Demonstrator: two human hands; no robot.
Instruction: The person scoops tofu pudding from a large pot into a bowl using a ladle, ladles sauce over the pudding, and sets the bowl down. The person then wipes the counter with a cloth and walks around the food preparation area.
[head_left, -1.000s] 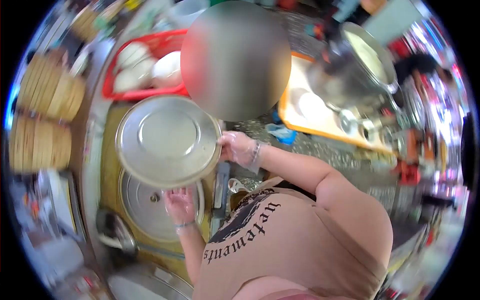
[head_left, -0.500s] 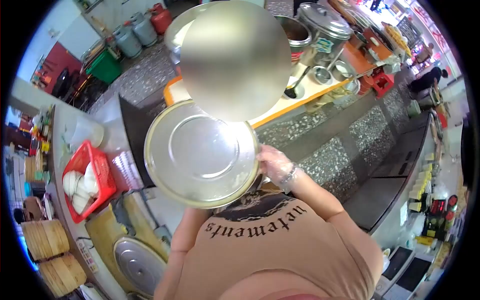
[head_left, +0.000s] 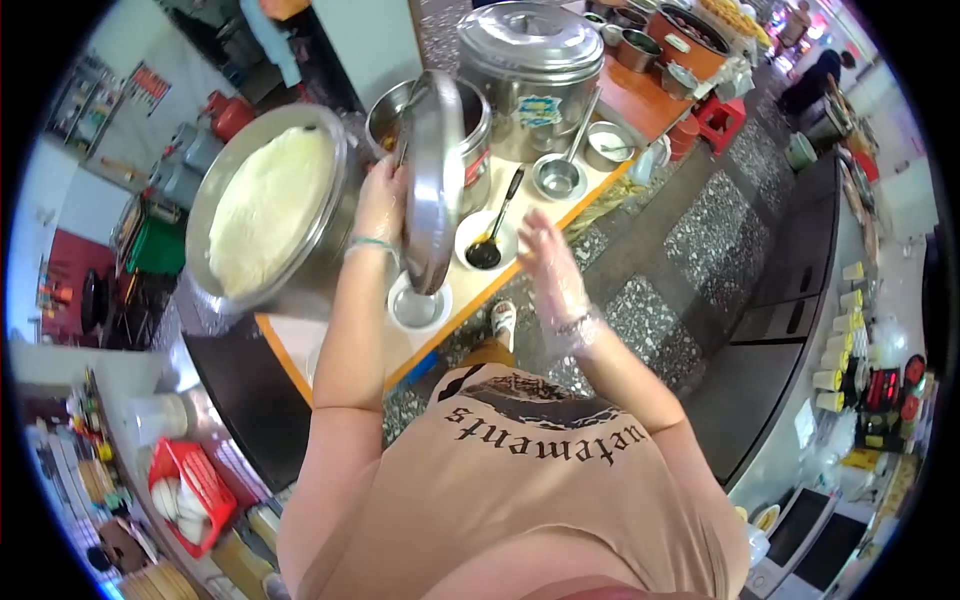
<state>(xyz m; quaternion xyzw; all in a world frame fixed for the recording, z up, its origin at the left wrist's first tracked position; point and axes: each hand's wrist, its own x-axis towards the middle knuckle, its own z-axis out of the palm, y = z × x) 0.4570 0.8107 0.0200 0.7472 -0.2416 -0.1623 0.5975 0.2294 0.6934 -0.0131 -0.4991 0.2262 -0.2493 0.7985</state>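
Round silver metal lid (head_left: 434,200) has turned from face-up to edge-up, now above white, orange-edged table (head_left: 455,297). Left hand (head_left: 381,207) grips it; right hand (head_left: 552,262) open, apart. Best hold tight, keep low edge off round white bowl (head_left: 445,306).

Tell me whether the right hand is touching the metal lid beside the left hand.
Apart. The head view shows the open right hand clear of the metal lid, with the black ladle visible in the gap between them.
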